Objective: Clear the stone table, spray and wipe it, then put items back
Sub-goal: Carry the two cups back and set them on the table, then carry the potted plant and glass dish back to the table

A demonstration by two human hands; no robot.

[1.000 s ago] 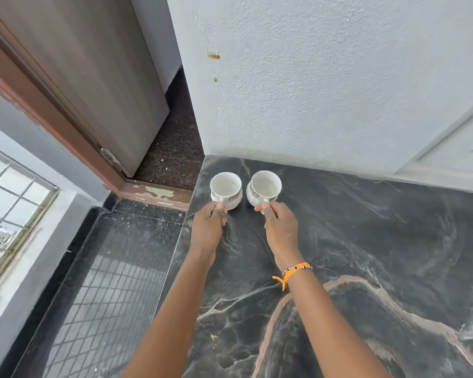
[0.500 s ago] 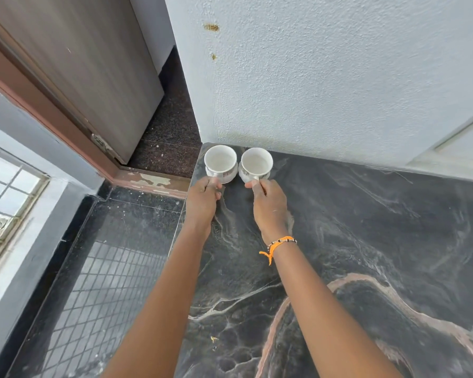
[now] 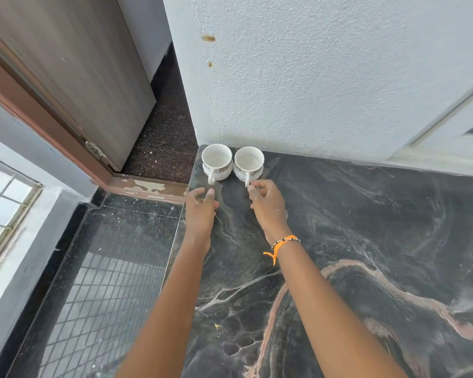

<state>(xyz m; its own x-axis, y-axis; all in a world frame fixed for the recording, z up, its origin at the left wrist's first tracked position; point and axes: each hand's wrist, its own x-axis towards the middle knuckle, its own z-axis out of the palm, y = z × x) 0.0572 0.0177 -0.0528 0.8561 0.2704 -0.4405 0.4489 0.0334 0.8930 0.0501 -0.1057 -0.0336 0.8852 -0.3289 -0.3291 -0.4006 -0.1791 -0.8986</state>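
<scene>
At the far left a barred window (image 3: 3, 211) sits in a grey wall, and below it a dark tiled floor (image 3: 99, 290) runs up to a brown door frame (image 3: 52, 126) with peeling paint at its threshold; a grey wooden door (image 3: 74, 66) stands behind it. The stone table (image 3: 366, 241), black with pale and pinkish veins, begins just right of the floor and fills the lower right of the view, its far edge meeting a rough white wall (image 3: 311, 77). In the table's far left corner, against the wall, two white cups stand upright side by side, nearly touching, both empty and with handles turned toward the person. The left cup (image 3: 216, 162) is right at the table's left edge; the right cup (image 3: 249, 163) stands just beside it. The left hand (image 3: 201, 211) hovers over the table's left edge just short of the left cup's handle, fingers loosely extended and a little spread, gripping nothing; it is apart from the handle. The right hand (image 3: 268, 205) lies to the right of it, fingers curled, with thumb and forefinger at the lower end of the right cup's handle; whether they truly pinch the handle or merely touch it cannot be told. An orange thread bracelet (image 3: 280, 245) with beads circles the right wrist. Further right, a white window frame (image 3: 448, 137) sits in the wall above the table's far edge.
</scene>
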